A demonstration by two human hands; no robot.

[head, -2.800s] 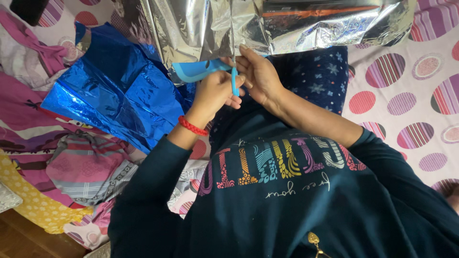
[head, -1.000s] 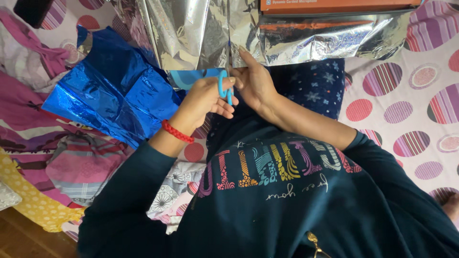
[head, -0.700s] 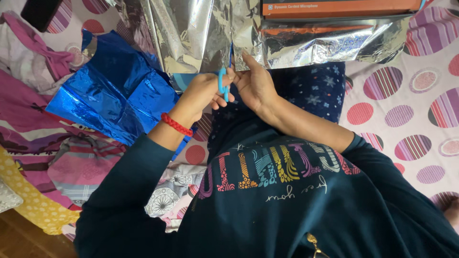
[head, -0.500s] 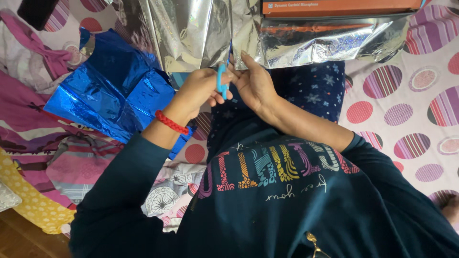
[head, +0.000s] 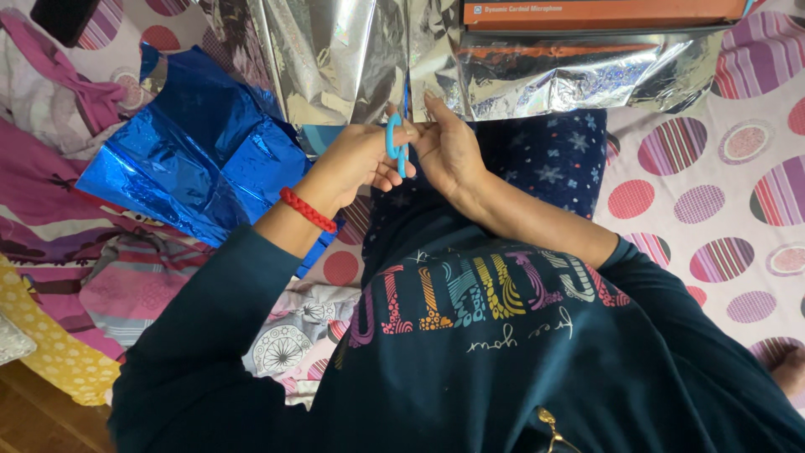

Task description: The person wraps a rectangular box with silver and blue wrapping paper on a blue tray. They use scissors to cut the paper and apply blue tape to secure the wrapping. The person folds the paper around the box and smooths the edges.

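The blue-handled scissors [head: 395, 144] sit higher into the silver foil sheet [head: 335, 59] than a moment ago: their handles have climbed from below the sheet's near edge to just under it, and the slit in the foil above them runs further toward the far edge of the bed [head: 721, 193]. The cut is lengthening (the blades themselves are mostly hidden in the foil's folds). The left hand [head: 356, 159] has its fingers closed through the scissor loops, gripping them; a red braided band [head: 307, 210] sits on that wrist. The right hand [head: 444, 147] pinches the foil just beside the slit, fingers closed on the sheet's edge, holding it taut. A crumpled blue foil sheet [head: 197, 155] lies at the bed's left side, touching the silver one, and an orange box [head: 599, 12] rests on the silver foil at the far edge.
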